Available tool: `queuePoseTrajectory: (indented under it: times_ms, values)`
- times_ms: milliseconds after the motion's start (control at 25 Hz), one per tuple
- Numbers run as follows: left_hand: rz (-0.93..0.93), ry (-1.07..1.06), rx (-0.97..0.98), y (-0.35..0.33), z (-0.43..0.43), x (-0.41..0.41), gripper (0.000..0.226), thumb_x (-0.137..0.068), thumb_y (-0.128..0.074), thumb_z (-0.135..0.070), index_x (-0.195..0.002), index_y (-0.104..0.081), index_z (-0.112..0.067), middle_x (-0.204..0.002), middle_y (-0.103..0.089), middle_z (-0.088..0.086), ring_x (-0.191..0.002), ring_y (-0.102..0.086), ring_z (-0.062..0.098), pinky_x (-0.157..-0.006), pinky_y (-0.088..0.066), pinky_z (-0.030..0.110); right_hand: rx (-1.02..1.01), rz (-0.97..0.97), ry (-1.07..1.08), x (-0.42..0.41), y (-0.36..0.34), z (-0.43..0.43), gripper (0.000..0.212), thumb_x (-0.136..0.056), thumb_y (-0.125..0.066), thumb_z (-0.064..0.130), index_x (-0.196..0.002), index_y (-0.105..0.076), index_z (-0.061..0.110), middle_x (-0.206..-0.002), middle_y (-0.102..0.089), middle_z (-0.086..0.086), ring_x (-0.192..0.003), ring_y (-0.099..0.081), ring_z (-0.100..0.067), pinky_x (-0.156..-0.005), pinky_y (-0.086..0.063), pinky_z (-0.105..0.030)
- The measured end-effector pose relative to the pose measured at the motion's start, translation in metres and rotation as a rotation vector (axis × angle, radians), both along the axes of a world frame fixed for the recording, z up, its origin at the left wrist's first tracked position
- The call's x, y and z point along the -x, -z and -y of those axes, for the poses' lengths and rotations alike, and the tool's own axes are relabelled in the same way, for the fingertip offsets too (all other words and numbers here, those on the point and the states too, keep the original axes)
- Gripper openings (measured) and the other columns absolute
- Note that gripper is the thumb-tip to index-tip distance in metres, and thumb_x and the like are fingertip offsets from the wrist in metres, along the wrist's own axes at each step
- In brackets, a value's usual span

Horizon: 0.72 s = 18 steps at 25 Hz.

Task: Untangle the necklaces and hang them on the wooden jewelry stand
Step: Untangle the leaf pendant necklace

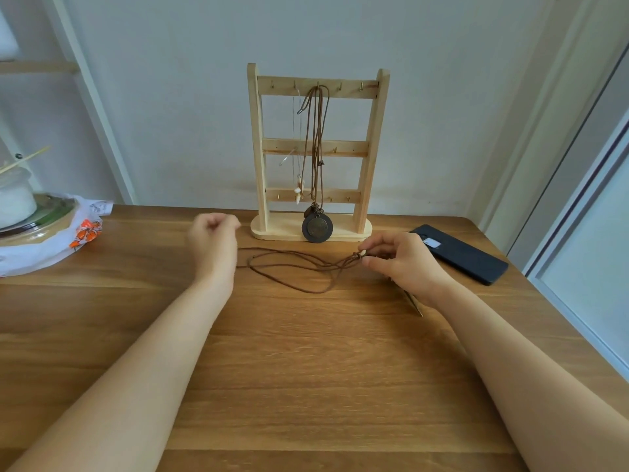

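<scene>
A: What is the right hand (405, 262) doing?
B: It is pinching the knotted end of a brown cord necklace (289, 267) that is lying in loose loops on the tabletop (306, 369), between both hands.
A: And the left hand (212, 240)?
B: Its fingers are curling, but it is blurred, so I cannot tell whether it is holding cord.
A: The wooden stand (316, 151)?
B: It is standing just behind, carrying a round-pendant necklace (316, 228).

Brown cord necklace (306, 266) on the table (306, 369), one end in the pinch of the right hand (403, 262)
</scene>
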<state>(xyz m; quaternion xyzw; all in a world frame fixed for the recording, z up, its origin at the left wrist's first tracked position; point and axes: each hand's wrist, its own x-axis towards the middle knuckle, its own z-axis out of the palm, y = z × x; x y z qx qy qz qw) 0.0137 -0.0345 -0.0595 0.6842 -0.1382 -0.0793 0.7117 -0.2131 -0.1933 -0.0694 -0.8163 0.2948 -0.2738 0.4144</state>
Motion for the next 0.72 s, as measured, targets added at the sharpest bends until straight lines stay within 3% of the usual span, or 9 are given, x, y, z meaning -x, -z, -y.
queuePoseTrajectory:
  times_ms: [160, 280, 400, 560, 720]
  values:
    - [0.347, 0.421, -0.088, 0.007, 0.012, 0.033, 0.008, -0.091, -0.068, -0.015, -0.092, -0.074, -0.020, -0.093, -0.072, -0.006, -0.088, -0.064, 0.003, -0.077, -0.047, 0.015, 0.047, 0.061, -0.082, -0.005, 0.000, -0.009, 0.018, -0.085, -0.077, 0.006, -0.095, -0.071, 0.020, -0.094, -0.075, 0.004, -0.088, -0.071, -0.016, -0.091, -0.057, -0.041]
    - [0.469, 0.674, -0.165, 0.017, 0.020, 0.052, 0.009, -0.093, -0.070, -0.025, -0.098, -0.077, -0.025, -0.094, -0.075, -0.011, -0.092, -0.067, 0.003, -0.083, -0.052, 0.019, 0.047, 0.099, -0.156, -0.009, -0.005, -0.018, 0.018, -0.085, -0.075, 0.003, -0.096, -0.070, 0.015, -0.093, -0.073, 0.001, -0.085, -0.071, -0.020, -0.087, -0.059, -0.040]
    - [0.446, 0.756, -0.218, 0.019, 0.021, 0.059, 0.012, -0.093, -0.070, -0.030, -0.092, -0.079, -0.023, -0.086, -0.076, -0.008, -0.087, -0.068, 0.011, -0.082, -0.053, 0.030, 0.054, 0.086, -0.195, -0.011, -0.008, -0.022, 0.017, -0.085, -0.074, 0.001, -0.096, -0.069, 0.012, -0.093, -0.074, -0.003, -0.086, -0.072, -0.023, -0.086, -0.059, -0.042]
    - [0.400, 0.711, -0.243, 0.016, 0.020, 0.056, 0.007, -0.088, -0.073, -0.020, -0.083, -0.076, -0.020, -0.081, -0.074, -0.002, -0.078, -0.064, 0.011, -0.074, -0.049, 0.026, 0.062, 0.081, -0.189, -0.012, -0.007, -0.022, 0.019, -0.083, -0.074, -0.001, -0.094, -0.069, 0.013, -0.092, -0.073, -0.003, -0.086, -0.070, -0.025, -0.086, -0.059, -0.043]
    - [0.187, 0.613, -0.111, 0.012, 0.017, 0.052, 0.004, -0.087, -0.067, -0.012, -0.091, -0.065, -0.011, -0.093, -0.073, 0.013, -0.092, -0.067, 0.026, -0.080, -0.047, 0.028, 0.044, 0.077, -0.184, -0.013, -0.005, -0.021, 0.020, -0.082, -0.073, -0.003, -0.092, -0.068, 0.014, -0.090, -0.072, -0.001, -0.086, -0.068, -0.027, -0.086, -0.058, -0.043]
